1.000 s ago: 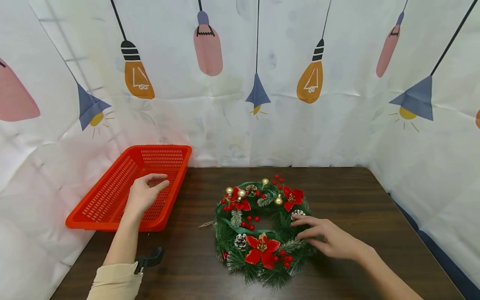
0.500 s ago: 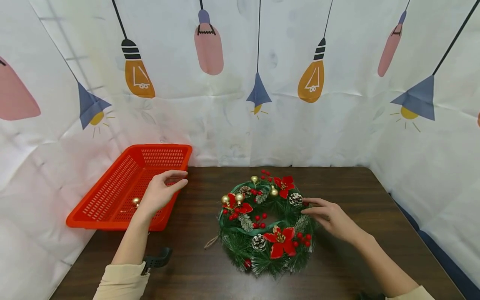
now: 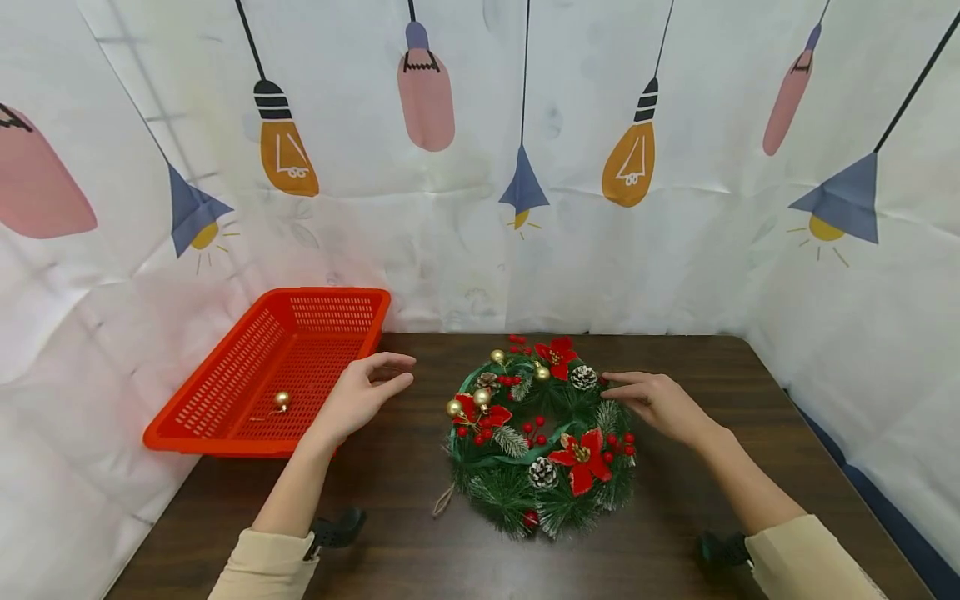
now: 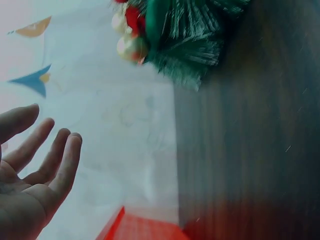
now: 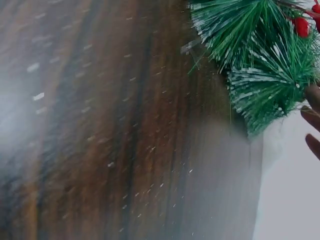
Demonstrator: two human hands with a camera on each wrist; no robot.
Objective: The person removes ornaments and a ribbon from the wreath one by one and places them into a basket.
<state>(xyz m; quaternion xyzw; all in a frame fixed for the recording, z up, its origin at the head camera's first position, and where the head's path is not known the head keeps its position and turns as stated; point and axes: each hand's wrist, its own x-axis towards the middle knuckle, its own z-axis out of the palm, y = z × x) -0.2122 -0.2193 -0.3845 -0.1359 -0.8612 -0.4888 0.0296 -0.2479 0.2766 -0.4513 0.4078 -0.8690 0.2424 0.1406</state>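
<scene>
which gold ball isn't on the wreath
The gold ball lying in the red basket; the other four gold balls in view are all on the wreath.

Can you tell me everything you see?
table: 1, dark brown, centre
cloth: 1 or more, white with lamp pictures, behind
strip: 1, dark blue, right of table
basket: 1, red, left
loose bauble: 1, gold, in basket
wreath: 1, green, on table
baubles: 4, gold, on wreath
flowers: 3, red, on wreath
pinecones: 3, brown and white, on wreath
berries: many, red, on wreath
ribbon: count unclear, green, on wreath
cord loop: 1, tan, by wreath
straps: 2, black, at wrists
sleeves: 2, beige, bottom
left hand: 1, bare, over table
right hand: 1, bare, at wreath's edge
</scene>
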